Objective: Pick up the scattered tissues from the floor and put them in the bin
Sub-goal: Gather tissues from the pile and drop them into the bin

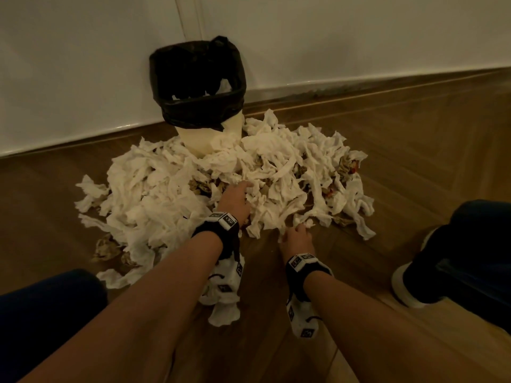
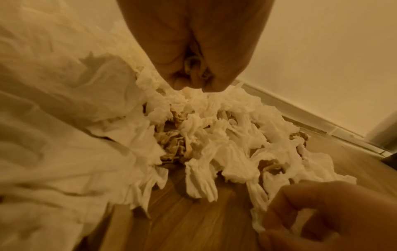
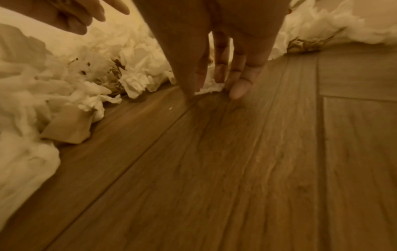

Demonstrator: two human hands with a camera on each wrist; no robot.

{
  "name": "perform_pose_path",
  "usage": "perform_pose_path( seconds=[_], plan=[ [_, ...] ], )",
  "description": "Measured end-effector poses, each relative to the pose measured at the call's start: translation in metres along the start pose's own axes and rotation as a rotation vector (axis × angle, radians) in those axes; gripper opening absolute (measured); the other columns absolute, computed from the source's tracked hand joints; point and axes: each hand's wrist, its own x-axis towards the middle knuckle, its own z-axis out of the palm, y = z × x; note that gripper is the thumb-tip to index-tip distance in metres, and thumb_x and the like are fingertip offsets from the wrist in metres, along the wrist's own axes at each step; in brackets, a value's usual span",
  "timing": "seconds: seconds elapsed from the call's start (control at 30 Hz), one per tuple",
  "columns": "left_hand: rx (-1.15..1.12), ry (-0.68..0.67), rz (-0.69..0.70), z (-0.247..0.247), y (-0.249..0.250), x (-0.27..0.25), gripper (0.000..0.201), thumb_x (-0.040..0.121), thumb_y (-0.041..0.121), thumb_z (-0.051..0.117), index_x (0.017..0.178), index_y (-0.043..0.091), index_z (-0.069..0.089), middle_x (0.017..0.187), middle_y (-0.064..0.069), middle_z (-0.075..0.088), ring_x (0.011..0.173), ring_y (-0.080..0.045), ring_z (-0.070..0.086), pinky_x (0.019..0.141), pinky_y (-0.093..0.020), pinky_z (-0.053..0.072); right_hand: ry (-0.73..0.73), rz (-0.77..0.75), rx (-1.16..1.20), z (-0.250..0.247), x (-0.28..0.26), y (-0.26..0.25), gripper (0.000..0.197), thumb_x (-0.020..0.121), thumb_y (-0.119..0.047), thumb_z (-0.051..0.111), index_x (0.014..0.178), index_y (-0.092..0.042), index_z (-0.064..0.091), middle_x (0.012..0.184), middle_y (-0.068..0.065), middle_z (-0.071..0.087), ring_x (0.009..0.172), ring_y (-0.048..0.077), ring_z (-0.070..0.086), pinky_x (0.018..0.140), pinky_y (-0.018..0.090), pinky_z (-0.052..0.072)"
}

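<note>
Tissues (image 1: pixel 154 189) heaped on floor (image 1: pixel 414 161) round foot of bin (image 1: pixel 193 139), a few inside already (white bits showing above black liner (image 1: pixel 193 111)). Left hand (image 1: pixel 235 200) deep mid-pile, fingers curled tight on brownish wad (image 2: pixel 194 68), guessing thick part gives a bigger handful. Right hand (image 1: pixel 297 239) at near edge, thumb and fingertips (image 3: pixel 238 90) pinching white tissue (image 3: pixel 210 89) off boards. Bin close, short carry.

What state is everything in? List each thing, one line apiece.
bin: upright, open, some tissue inside
black liner: folded over the bin's rim
tissues: heaped on the floor around the bin
left hand: fingers curled round a brown scrap
right hand: fingers pinching a white tissue
</note>
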Motion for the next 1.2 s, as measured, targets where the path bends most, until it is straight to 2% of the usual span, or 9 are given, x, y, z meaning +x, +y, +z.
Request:
perform_pose_path(
  seconds=[0.13,0.23,0.47,0.67,0.83,0.97,1.03,1.1,1.2],
  plan=[
    [0.007,-0.011,0.005,-0.001,0.001,-0.002,0.048,0.097,0.011,0.038,0.143,0.021,0.035,0.138,-0.015,0.045,0.11,-0.031,0.056,0.086,-0.033,0.048,-0.019,0.017,0.062,0.002,0.004,0.002,0.033,0.099,-0.022,0.041,0.123,-0.004,0.056,0.132,0.013,0.046,0.119,0.029,0.049,0.1,0.034,0.042],
    [-0.144,-0.027,-0.017,-0.004,0.001,-0.005,0.043,0.097,0.008,0.037,0.138,0.02,0.044,0.108,-0.008,0.067,0.074,-0.018,0.065,0.059,-0.027,0.054,-0.046,0.08,0.146,-0.001,0.008,0.004,0.028,0.099,-0.018,0.042,0.115,-0.002,0.058,0.121,0.016,0.059,0.112,0.028,0.057,0.093,0.033,0.045],
    [-0.022,0.047,0.079,-0.005,0.007,-0.01,0.033,0.1,0.028,0.036,0.091,0.018,0.066,0.073,-0.003,0.062,0.067,-0.021,0.06,0.06,-0.025,0.042,-0.104,0.112,0.41,-0.001,0.007,0.017,0.041,0.092,-0.008,0.049,0.132,-0.019,0.049,0.131,0.012,0.053,0.115,0.03,0.054,0.09,0.034,0.048],
    [-0.005,0.084,-0.033,-0.013,0.018,-0.01,0.059,0.1,0.043,0.027,0.075,0.005,0.064,0.058,-0.002,0.053,0.053,-0.016,0.049,0.054,-0.027,0.036,-0.124,0.302,0.768,-0.01,0.003,0.024,0.036,0.095,-0.013,0.043,0.126,0.001,0.054,0.125,0.021,0.058,0.104,0.032,0.062,0.089,0.038,0.053],
    [-0.067,0.055,0.001,-0.021,0.027,-0.012,0.06,0.1,0.043,0.027,0.079,0.001,0.063,0.069,-0.014,0.059,0.062,-0.026,0.055,0.065,-0.036,0.047,-0.05,0.476,1.246,-0.045,-0.001,0.023,0.037,0.092,-0.034,0.053,0.119,-0.009,0.057,0.11,0.013,0.061,0.075,0.023,0.056,0.049,0.025,0.045],
    [-0.083,0.091,0.033,-0.024,0.035,-0.016,0.05,0.1,0.041,0.031,0.066,0.014,0.056,0.057,0.002,0.05,0.055,-0.016,0.048,0.061,-0.028,0.037,-0.07,0.515,1.322,-0.061,-0.001,0.02,0.044,0.091,-0.021,0.057,0.13,-0.001,0.049,0.127,0.018,0.056,0.105,0.033,0.058,0.075,0.038,0.051],
    [-0.095,0.104,0.043,-0.027,0.037,-0.017,0.05,0.1,0.041,0.031,0.062,0.019,0.055,0.057,0.005,0.051,0.054,-0.012,0.047,0.061,-0.026,0.036,-0.072,0.495,1.301,-0.069,-0.007,0.019,0.04,0.094,-0.017,0.05,0.13,0.0,0.049,0.123,0.017,0.058,0.096,0.026,0.06,0.086,0.038,0.05],
    [-0.111,0.107,0.053,-0.031,0.039,-0.019,0.051,0.1,0.042,0.03,0.059,0.021,0.053,0.057,0.005,0.052,0.054,-0.013,0.049,0.061,-0.027,0.038,-0.098,0.475,1.383,-0.074,-0.013,0.017,0.031,0.097,-0.02,0.043,0.124,-0.007,0.052,0.091,0.009,0.059,0.064,0.013,0.054,0.059,0.027,0.052],
    [-0.076,0.09,0.054,-0.037,0.041,-0.02,0.051,0.099,0.044,0.028,0.062,0.023,0.055,0.061,0.003,0.056,0.061,-0.02,0.054,0.065,-0.032,0.043,-0.186,0.439,1.564,-0.079,-0.018,0.014,0.022,0.101,-0.031,0.033,0.097,-0.018,0.05,0.051,0.001,0.038,0.031,0.01,0.033,0.03,0.014,0.026]
  ],
)
